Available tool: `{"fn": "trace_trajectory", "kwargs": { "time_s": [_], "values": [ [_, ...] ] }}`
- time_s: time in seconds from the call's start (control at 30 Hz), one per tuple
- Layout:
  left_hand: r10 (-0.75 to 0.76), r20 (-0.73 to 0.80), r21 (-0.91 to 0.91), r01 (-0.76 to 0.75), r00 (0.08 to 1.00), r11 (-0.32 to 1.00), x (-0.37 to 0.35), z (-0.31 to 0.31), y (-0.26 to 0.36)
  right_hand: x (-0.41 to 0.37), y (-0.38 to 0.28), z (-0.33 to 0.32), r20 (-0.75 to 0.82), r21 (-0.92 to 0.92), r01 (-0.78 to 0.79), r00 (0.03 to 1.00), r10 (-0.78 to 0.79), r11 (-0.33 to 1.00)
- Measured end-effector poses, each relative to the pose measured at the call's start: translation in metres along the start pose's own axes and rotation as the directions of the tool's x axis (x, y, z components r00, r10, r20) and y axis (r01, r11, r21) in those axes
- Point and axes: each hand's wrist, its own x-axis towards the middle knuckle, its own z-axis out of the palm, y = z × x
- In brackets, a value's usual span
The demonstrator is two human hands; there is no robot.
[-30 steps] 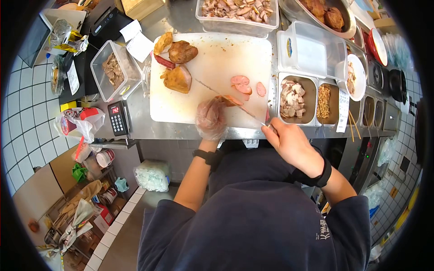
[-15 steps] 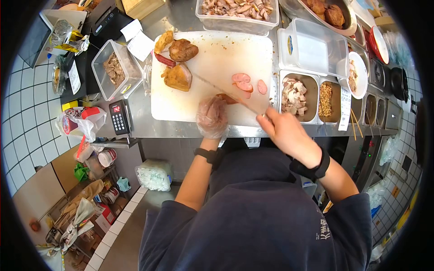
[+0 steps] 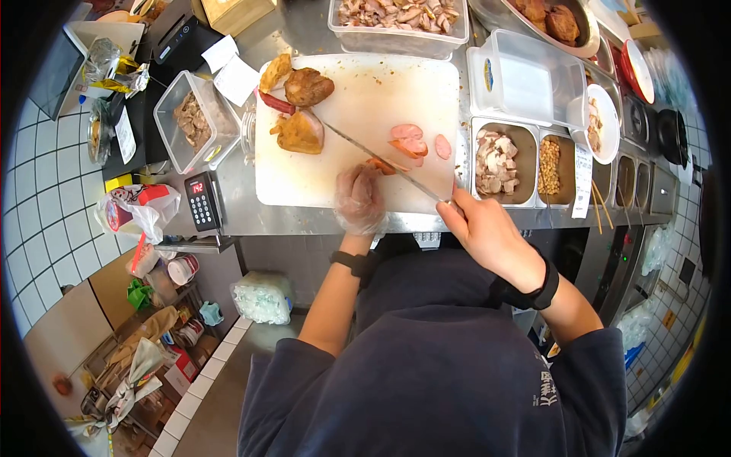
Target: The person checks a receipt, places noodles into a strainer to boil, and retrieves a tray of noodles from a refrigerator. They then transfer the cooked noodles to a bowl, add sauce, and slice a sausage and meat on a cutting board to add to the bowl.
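While your clear-gloved left hand [image 3: 359,199] pins the reddish sausage piece [image 3: 378,164], your bare right hand [image 3: 487,232] grips the long steel knife [image 3: 381,154]. Just far of it lie pink round slices [image 3: 413,142].

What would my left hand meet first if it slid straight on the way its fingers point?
The sausage piece, right at the fingertips of the left hand; then probably the knife blade laid across it.
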Motion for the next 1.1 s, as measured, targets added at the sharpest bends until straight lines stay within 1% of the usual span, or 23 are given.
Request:
{"fn": "trace_trajectory", "kwargs": {
  "time_s": [0.03,0.1,0.17,0.23,0.33,0.37,0.43,0.47,0.53,0.57,0.6,0.63,0.7,0.73,0.8,0.83,0.87,0.97,1.0,1.07,1.1],
  "values": [
    [0.0,0.0,0.0,0.0,1.0,1.0,0.001,0.0,0.001,-0.002,0.001,0.003,0.003,-0.089,0.008,1.0,-0.007,0.996],
    [0.025,-0.069,0.0,-0.025,0.997,1.0,0.003,0.001,0.003,-0.005,-0.004,0.003,0.0,-0.124,0.02,1.0,-0.02,0.992],
    [0.028,-0.067,-0.006,-0.029,0.997,1.0,0.005,0.001,0.005,-0.008,-0.007,0.004,0.005,-0.153,0.031,1.0,-0.03,0.988],
    [0.033,-0.066,-0.01,-0.034,0.997,0.999,0.006,0.0,0.005,-0.009,-0.007,0.005,0.004,-0.216,0.003,1.0,-0.002,0.976],
    [0.032,-0.065,-0.007,-0.033,0.997,0.999,0.008,0.001,0.006,-0.003,-0.009,0.009,0.022,-0.259,-0.008,1.0,0.014,0.966],
    [0.044,-0.065,-0.011,-0.045,0.997,0.999,0.01,0.001,0.006,0.006,-0.003,0.015,0.028,-0.258,-0.006,1.0,0.014,0.966],
    [0.055,-0.064,-0.012,-0.056,0.996,0.998,0.009,-0.001,0.007,0.034,0.014,0.029,0.011,-0.173,0.082,0.997,-0.082,0.982],
    [0.035,-0.05,-0.023,-0.036,0.998,0.999,0.009,-0.002,0.008,0.044,0.014,0.026,0.012,-0.172,0.087,0.996,-0.086,0.981],
    [0.014,-0.044,-0.029,-0.015,0.999,0.999,0.01,-0.003,0.007,0.06,0.012,0.021,-0.005,0.009,0.097,0.995,-0.097,0.995],
    [0.0,-0.032,-0.019,-0.001,0.999,1.0,0.008,-0.004,0.008,0.059,0.009,0.014,-0.009,-0.042,0.089,0.996,-0.09,0.995],
    [-0.01,-0.029,-0.009,0.01,1.0,1.0,0.009,-0.003,0.008,0.056,0.003,0.004,-0.011,-0.047,0.092,0.996,-0.093,0.995],
    [-0.013,-0.033,-0.009,0.013,0.999,1.0,0.01,-0.002,0.007,0.048,-0.002,-0.006,0.025,-0.041,0.067,0.998,-0.066,0.997],
    [-0.013,0.008,-0.012,0.013,1.0,1.0,0.009,-0.005,0.007,0.031,0.0,-0.014,0.085,-0.053,0.026,0.996,-0.022,0.998],
    [-0.015,0.005,-0.012,0.015,1.0,1.0,0.01,-0.004,0.007,0.025,0.0,-0.015,0.086,-0.055,0.028,0.996,-0.023,0.998],
    [0.023,-0.051,0.0,-0.023,0.998,1.0,0.011,-0.002,0.007,0.015,-0.001,-0.016,0.086,-0.09,-0.013,0.996,0.021,0.996],
    [0.021,-0.053,-0.002,-0.021,0.998,1.0,0.012,-0.001,0.008,0.015,0.0,-0.013,0.106,-0.112,-0.031,0.993,0.043,0.993],
    [0.023,-0.055,-0.02,-0.025,0.998,0.999,0.013,-0.002,0.008,0.02,0.002,-0.005,0.109,-0.114,-0.029,0.993,0.042,0.993],
    [0.024,-0.044,-0.042,-0.026,0.999,0.999,0.011,-0.002,0.006,0.045,0.013,0.031,0.043,-0.081,0.046,0.998,-0.043,0.996],
    [0.019,-0.04,-0.046,-0.021,0.999,0.999,0.01,-0.002,0.006,0.052,0.014,0.03,0.042,-0.08,0.046,0.998,-0.043,0.996],
    [0.023,-0.025,-0.045,-0.024,0.999,0.999,0.01,-0.003,0.006,0.059,0.011,0.025,-0.026,0.023,0.086,0.996,-0.085,0.996],
    [0.022,-0.012,-0.043,-0.022,1.0,0.999,0.011,-0.004,0.006,0.056,0.007,0.018,-0.03,-0.082,0.088,0.995,-0.091,0.993]
  ]
}}
